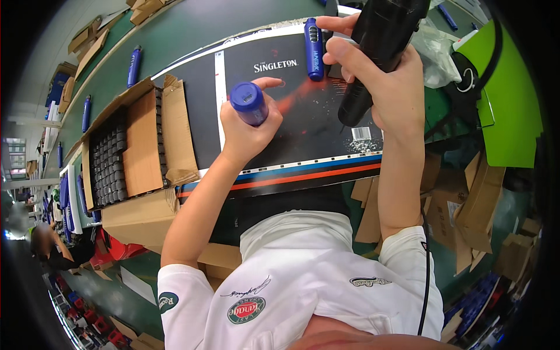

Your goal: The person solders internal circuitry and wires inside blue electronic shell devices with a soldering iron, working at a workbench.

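Here, both hands are occupied above a dark printed mat (pixel 324 108) on the green surface (pixel 175 32). Left hand (pixel 252 125): curled round a blue cylinder (pixel 248 98), its capped end with a small dark slot facing up at the camera. Lower part of that body foreshortened and hidden by palm and fingers; index finger sticks out, off the grip. Whether the far end meets the mat, cannot tell.

Right hand (pixel 391 76): grasping a black tool (pixel 376 55), slanted, thin tip pointing down over the mat. Its upper end is cut off by the frame edge; fingers behind it mostly out of sight. Index fingertip reaches to the top of a second blue device (pixel 314 51) lying on the mat; touching or just beside, unclear. A dark block (pixel 335 70) next to that device is largely covered by the hand, kind not readable.

Left of the mat, an open cardboard box (pixel 181 125) with rows of black parts (pixel 109 166); a cardboard sheet (pixel 143 149) hides some of the rows. More blue devices (pixel 134 67) farther left, the distant ones shrunk by the lens. To the right, a crumpled clear bag (pixel 436 61), contents hard to make out, near a bright green panel (pixel 513 105). Far left, a co-worker (pixel 61 248), blurred and partly cut off.
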### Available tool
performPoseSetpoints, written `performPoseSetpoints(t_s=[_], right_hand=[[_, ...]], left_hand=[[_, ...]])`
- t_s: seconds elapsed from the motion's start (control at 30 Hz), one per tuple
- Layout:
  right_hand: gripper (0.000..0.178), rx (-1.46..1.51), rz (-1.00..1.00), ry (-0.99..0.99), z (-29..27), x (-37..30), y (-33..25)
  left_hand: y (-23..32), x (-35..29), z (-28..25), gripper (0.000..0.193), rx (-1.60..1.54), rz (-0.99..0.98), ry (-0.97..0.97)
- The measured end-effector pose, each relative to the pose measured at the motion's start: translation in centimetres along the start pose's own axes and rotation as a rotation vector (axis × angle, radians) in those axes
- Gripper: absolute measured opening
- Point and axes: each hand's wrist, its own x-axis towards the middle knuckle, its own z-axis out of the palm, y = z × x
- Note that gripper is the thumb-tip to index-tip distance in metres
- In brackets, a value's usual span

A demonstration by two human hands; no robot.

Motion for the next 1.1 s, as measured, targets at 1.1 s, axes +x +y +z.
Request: performPoseSetpoints(t_s=[1.1], right_hand=[[0.026,1.127,0.393,0.485,-7.1,-8.3,11.5]], left_hand=[[-12.6,28.4,-9.4,0.049,1.824,0.391,-0.448]])
